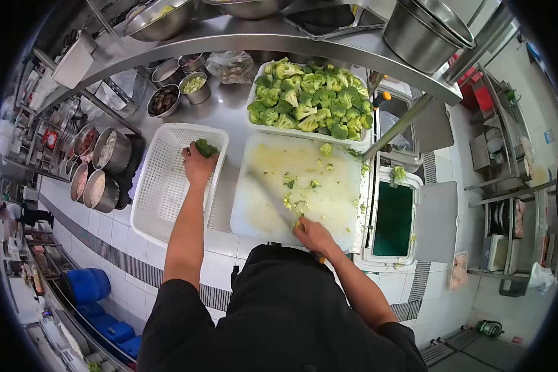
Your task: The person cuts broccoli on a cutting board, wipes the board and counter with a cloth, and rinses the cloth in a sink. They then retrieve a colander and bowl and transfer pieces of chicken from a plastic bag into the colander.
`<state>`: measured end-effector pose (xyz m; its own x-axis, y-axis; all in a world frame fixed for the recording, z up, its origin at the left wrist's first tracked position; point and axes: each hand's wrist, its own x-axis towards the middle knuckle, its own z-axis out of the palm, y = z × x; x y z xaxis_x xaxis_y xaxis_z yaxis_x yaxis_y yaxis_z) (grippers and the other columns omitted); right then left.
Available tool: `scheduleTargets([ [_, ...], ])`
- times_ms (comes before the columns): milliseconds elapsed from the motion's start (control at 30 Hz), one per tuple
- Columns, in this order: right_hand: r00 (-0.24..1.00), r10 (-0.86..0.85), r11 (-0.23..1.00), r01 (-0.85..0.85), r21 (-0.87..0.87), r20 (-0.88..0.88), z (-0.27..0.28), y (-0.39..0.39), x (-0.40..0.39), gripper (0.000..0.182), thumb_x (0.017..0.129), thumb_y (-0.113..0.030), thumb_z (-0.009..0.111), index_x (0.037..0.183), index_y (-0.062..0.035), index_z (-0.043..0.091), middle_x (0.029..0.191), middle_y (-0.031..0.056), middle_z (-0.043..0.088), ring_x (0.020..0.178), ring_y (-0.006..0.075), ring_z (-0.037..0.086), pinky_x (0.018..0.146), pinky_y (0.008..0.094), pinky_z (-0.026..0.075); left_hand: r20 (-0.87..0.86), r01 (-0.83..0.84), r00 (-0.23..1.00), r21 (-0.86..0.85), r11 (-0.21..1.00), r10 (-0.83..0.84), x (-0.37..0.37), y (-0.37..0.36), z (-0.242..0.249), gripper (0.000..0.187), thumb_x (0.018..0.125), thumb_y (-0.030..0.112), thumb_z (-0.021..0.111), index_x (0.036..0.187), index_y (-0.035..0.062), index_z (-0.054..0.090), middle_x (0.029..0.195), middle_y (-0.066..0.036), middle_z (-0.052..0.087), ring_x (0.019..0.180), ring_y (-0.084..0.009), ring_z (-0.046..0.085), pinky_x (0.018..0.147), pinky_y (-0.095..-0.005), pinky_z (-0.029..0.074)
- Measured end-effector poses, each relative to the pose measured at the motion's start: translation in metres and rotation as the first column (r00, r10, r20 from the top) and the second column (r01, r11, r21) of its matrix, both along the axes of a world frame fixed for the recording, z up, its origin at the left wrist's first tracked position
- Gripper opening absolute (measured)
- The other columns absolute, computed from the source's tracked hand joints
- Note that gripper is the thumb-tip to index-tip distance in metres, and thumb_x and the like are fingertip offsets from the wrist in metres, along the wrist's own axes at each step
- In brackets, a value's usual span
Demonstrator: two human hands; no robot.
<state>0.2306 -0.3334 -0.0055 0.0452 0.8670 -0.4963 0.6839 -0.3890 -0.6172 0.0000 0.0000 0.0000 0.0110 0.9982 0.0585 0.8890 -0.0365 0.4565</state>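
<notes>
My left hand (pixel 197 165) is closed around a piece of broccoli (pixel 206 148) and hovers over the right side of an empty white perforated basket (pixel 162 180). My right hand (pixel 312 234) grips the handle of a knife (pixel 273 197) whose blade lies across the white cutting board (pixel 304 186). Small broccoli scraps (pixel 294 199) are scattered on the board. Behind the board stands a white tray (pixel 254 98) piled with broccoli florets (pixel 310 102).
Steel bowls (pixel 162 99) with ingredients sit at the back left under a steel shelf (pixel 260 38) that carries pots (pixel 425 31). Round containers (pixel 102 167) line the left. A green-topped bin (pixel 393 218) stands right of the board.
</notes>
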Motion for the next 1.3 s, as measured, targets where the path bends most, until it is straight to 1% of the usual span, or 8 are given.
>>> scheduleTargets([
  [100, 0.819, -0.559, 0.801, 0.573, 0.174, -0.127, -0.049, -0.026, 0.011, 0.029, 0.093, -0.027, 0.051, 0.104, -0.0002, 0.052, 0.067, 0.0148, 0.060, 0.051, 0.0235, 0.059, 0.052, 0.0375, 0.049, 0.069, -0.018, 0.997, -0.048, 0.999, 0.021, -0.018, -0.002, -0.014, 0.097, 0.065, 0.038, 0.078, 0.146, 0.0121, 0.033, 0.138, -0.028, 0.039, 0.113, -0.0471, 0.053, 0.099, -0.0486, 0.045],
  [433, 0.483, -0.817, 0.577, 0.707, 0.409, 0.316, -0.040, -0.215, 0.086, 0.026, 0.095, -0.026, 0.053, 0.096, -0.0006, 0.049, 0.063, 0.0131, 0.058, 0.049, 0.0227, 0.058, 0.046, 0.0362, 0.046, 0.167, 0.075, 0.983, -0.007, 0.997, -0.073, -0.050, 0.051, -0.024, 0.084, 0.068, 0.040, 0.076, 0.141, 0.0172, 0.043, 0.137, -0.030, 0.039, 0.115, -0.0477, 0.051, 0.099, -0.0498, 0.043],
  [567, 0.428, -0.903, 0.420, 0.896, 0.147, -0.026, 0.018, -0.211, 0.070, 0.020, 0.094, -0.021, 0.056, 0.089, -0.0029, 0.050, 0.057, 0.0051, 0.051, 0.046, 0.0146, 0.052, 0.044, 0.0309, 0.042, -0.034, -0.111, 0.994, -0.101, 0.989, 0.108, -0.050, 0.044, -0.012, 0.072, 0.069, 0.036, 0.077, 0.131, 0.0124, 0.047, 0.136, -0.024, 0.043, 0.113, -0.0388, 0.055, 0.092, -0.0462, 0.047],
  [600, 0.446, -0.895, 0.440, 0.888, 0.137, -0.015, 0.022, -0.210, 0.068, 0.021, 0.093, -0.023, 0.057, 0.093, -0.0025, 0.052, 0.060, 0.0109, 0.056, 0.048, 0.0189, 0.057, 0.045, 0.0344, 0.043, 0.255, -0.013, 0.966, -0.112, 0.994, 0.041, -0.071, 0.066, -0.040, 0.069, 0.071, 0.030, 0.076, 0.130, 0.0109, 0.046, 0.132, -0.021, 0.046, 0.112, -0.0349, 0.056, 0.091, -0.0436, 0.048],
  [667, 0.478, -0.878, 0.478, 0.873, 0.097, 0.028, 0.025, -0.210, 0.063, 0.026, 0.091, -0.024, 0.059, 0.106, -0.0028, 0.055, 0.067, 0.0193, 0.063, 0.057, 0.0302, 0.065, 0.052, 0.0409, 0.046, 0.707, 0.013, 0.697, -0.173, 0.985, 0.115, -0.056, 0.027, 0.022, 0.057, 0.075, 0.009, 0.067, 0.128, 0.0082, 0.044, 0.123, -0.013, 0.051, 0.107, -0.0263, 0.056, 0.087, -0.0377, 0.051],
  [867, 0.668, -0.741, 0.647, 0.684, 0.336, 0.068, 0.049, -0.170, 0.040, 0.034, 0.089, -0.022, 0.063, 0.117, -0.0040, 0.054, 0.076, 0.0247, 0.064, 0.072, 0.0446, 0.064, 0.061, 0.0482, 0.048, 0.983, 0.401, -0.045, 0.179, 0.898, -0.176, -0.022, -0.042, 0.087, 0.059, 0.073, -0.004, 0.054, 0.129, 0.0102, 0.043, 0.126, -0.010, 0.048, 0.117, -0.0244, 0.051, 0.097, -0.0358, 0.045],
  [1167, 0.825, -0.542, 0.835, 0.508, 0.211, 0.160, 0.051, -0.139, 0.044, 0.036, 0.091, -0.029, 0.058, 0.118, -0.0061, 0.050, 0.082, 0.0254, 0.066, 0.078, 0.0458, 0.063, 0.067, 0.0537, 0.047, 1.000, 0.713, -0.020, 0.023, 0.701, -0.013, 0.098, -0.156, 0.034, 0.065, 0.066, -0.009, 0.050, 0.127, 0.0111, 0.041, 0.143, -0.010, 0.040, 0.134, -0.0244, 0.037, 0.111, -0.0341, 0.031],
  [1300, 0.849, -0.495, 0.869, 0.488, 0.084, 0.183, 0.046, -0.150, 0.055, 0.033, 0.091, -0.030, 0.057, 0.113, -0.0071, 0.050, 0.083, 0.0249, 0.066, 0.079, 0.0466, 0.062, 0.068, 0.0554, 0.047, 0.647, 0.717, 0.528, 0.008, 0.697, -0.550, 0.104, -0.175, -0.005, 0.053, 0.073, -0.008, 0.053, 0.122, 0.0093, 0.045, 0.147, -0.012, 0.039, 0.134, -0.0288, 0.040, 0.107, -0.0329, 0.035],
])
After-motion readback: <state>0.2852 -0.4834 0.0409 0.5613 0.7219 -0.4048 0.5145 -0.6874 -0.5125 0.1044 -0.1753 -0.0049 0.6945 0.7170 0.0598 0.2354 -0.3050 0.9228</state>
